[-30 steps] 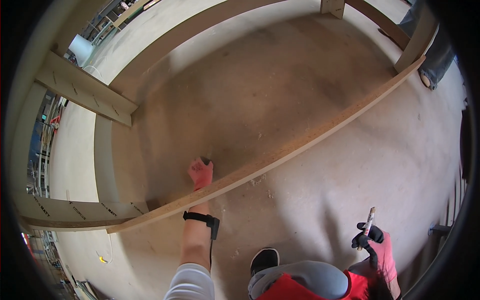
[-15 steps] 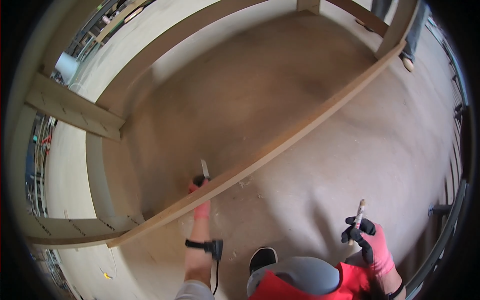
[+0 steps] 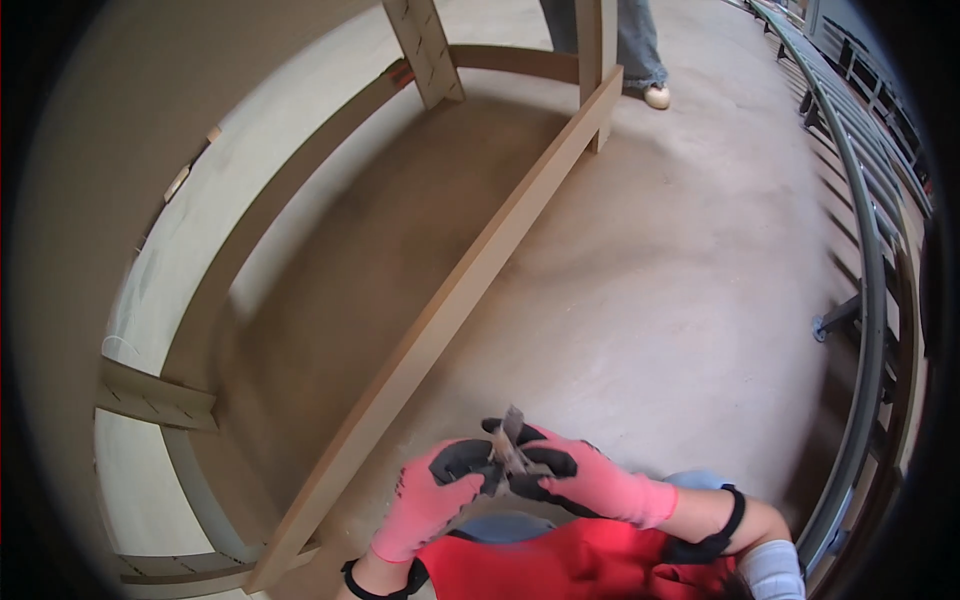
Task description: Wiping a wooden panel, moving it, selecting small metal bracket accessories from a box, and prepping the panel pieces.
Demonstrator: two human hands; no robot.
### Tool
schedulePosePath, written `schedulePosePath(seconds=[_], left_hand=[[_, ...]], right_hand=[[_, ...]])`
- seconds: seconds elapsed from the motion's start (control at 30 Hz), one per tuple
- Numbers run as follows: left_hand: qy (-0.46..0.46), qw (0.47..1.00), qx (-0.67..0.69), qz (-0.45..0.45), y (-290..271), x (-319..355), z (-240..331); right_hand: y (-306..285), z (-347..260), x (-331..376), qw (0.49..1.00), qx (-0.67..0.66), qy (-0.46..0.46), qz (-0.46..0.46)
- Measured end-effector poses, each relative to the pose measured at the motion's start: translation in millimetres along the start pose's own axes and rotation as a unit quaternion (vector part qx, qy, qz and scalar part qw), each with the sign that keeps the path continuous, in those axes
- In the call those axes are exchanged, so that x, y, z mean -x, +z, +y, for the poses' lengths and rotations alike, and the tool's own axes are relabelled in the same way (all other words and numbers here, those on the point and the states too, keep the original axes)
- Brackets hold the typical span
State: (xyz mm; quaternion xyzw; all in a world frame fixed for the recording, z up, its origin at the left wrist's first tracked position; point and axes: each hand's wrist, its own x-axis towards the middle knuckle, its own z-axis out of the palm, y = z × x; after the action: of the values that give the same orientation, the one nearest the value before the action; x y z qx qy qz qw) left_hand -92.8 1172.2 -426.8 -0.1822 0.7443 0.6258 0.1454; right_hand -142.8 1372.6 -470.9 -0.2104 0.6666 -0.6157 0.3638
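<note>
In front of my body, my left hand (image 3: 430, 495) and my right hand (image 3: 590, 475) come together, both in pink gloves with black fingertips. Their curled fingers meet around a small worn piece, pale and stick-like (image 3: 504, 455), with a flat grey blade-like end (image 3: 513, 422) pointing up. Blur and fingers hide which hand has which part. Just beyond them runs the long wooden rail (image 3: 450, 310) of a large frame; neither hand touches it.
Upright wooden boards (image 3: 425, 55) and a curved board (image 3: 255, 210) belong to the same frame. Another person's jeans and light shoe (image 3: 657, 96) show behind its far corner. Along the right stands a metal roller rack (image 3: 862, 200), its legs on the concrete floor (image 3: 690, 270).
My left hand has drawn back from behind the rail with a thin flat piece. My right hand, holding a wrapped stick, has moved left to meet it. The view has swung right.
</note>
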Motion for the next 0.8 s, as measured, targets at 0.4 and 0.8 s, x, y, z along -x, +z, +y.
schedulePosePath(seconds=[0.4,0.8], left_hand=[[0.17,0.931,0.318,-0.057,118,61,178],[0.202,0.961,0.151,0.11,92,164,343]], right_hand=[[-77,-178,93,0.792,0.507,-0.193,0.28],[-60,-370,146,0.738,0.58,-0.292,0.185]])
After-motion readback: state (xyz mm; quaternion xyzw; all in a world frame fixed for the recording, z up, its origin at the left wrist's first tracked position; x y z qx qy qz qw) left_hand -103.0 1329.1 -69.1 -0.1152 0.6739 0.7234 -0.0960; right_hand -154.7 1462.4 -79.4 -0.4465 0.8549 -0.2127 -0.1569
